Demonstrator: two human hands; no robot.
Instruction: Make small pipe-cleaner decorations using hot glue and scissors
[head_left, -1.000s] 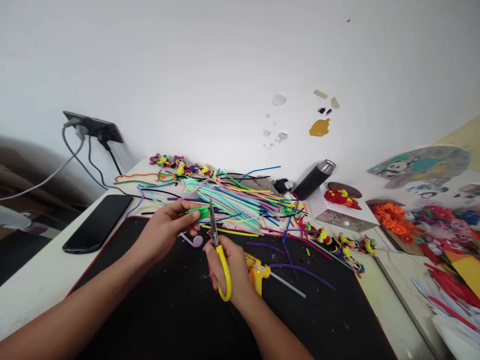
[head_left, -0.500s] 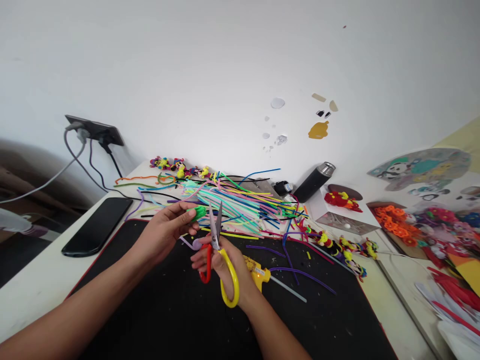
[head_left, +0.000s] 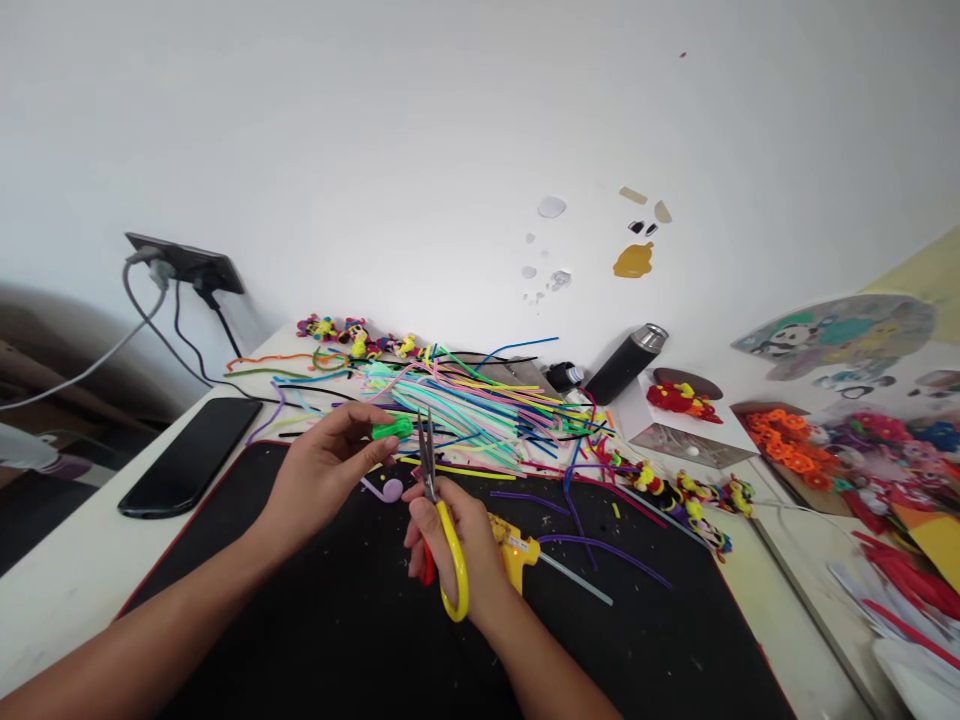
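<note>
Over the upper left of the black mat (head_left: 337, 600), my left hand (head_left: 326, 470) pinches a small bright green fuzzy piece (head_left: 393, 429), which looks like bent pipe cleaner. My right hand (head_left: 457, 530) grips a pair of scissors (head_left: 454, 560) with one yellow and one red handle loop. Their blades point up and are nearly closed, just right of the green piece and apart from it. A lilac disc with a stem (head_left: 391, 490) lies between the hands. Behind my right hand rests a yellow glue gun (head_left: 515, 552), partly covered, with a clear glue stick (head_left: 577, 578) in it.
Beyond the mat spreads a pile of coloured pipe cleaners (head_left: 465, 400). A black phone (head_left: 191, 455) lies at left. A dark flask (head_left: 628, 362) leans by a white box (head_left: 694, 435). Small colourful figures (head_left: 705, 520) lie at right, purple pipe cleaners (head_left: 607, 548) on the mat.
The scissor blades have come nearly together, and the red loop has turned mostly out of sight behind my right hand. My left hand has shifted slightly, still holding the green piece.
</note>
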